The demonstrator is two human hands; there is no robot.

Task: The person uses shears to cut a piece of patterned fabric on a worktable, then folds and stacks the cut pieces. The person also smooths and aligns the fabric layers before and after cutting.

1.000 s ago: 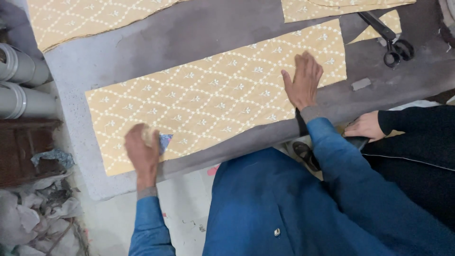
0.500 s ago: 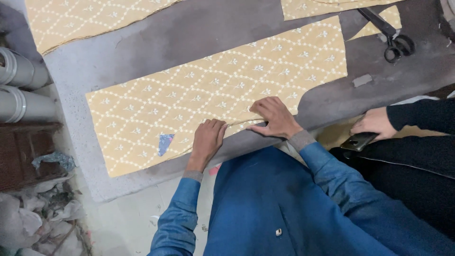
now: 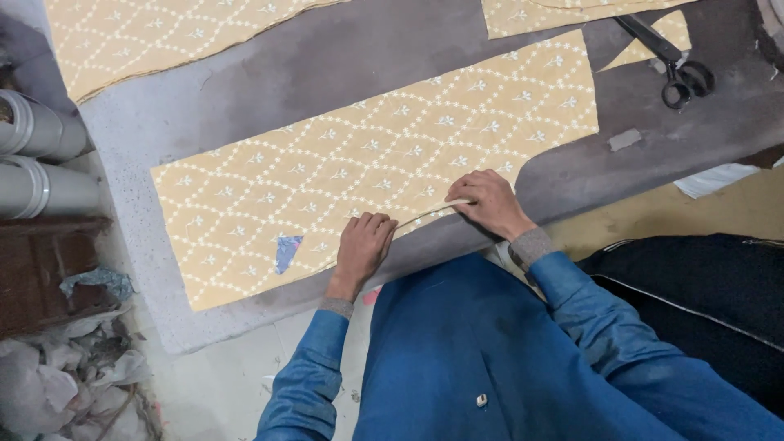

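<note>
Surface: grey felt-like cover (image 3: pixel 425 57) spread over the table, which fills most of your view from above.
Main cloth: yellow fabric panel (image 3: pixel 367 171) with a white diamond lattice and small flower motifs lies flat on the table, running from lower left to upper right.
Near edge: you have lifted a short stretch of the panel's near edge between your two hands; the rest lies flat.
Left hand: your left hand (image 3: pixel 363 245) rests on the near edge, fingers curled, its grip closed on the fabric.
Right hand: your right hand (image 3: pixel 487 202) sits just beside it, thumb and fingers pinching the lifted edge shut.
Blue patch: small blue chalk piece or scrap (image 3: pixel 287 251) lies on the panel, near your left hand; you cannot tell which it is.
Other cloth: second yellow piece (image 3: pixel 163 37) lies at the upper left, well apart.
Scissors: black scissors (image 3: pixel 674 65) rest at the upper right on the cover.
Pipes: two grey pipes (image 3: pixel 37 159) lie off the table's left end.
</note>
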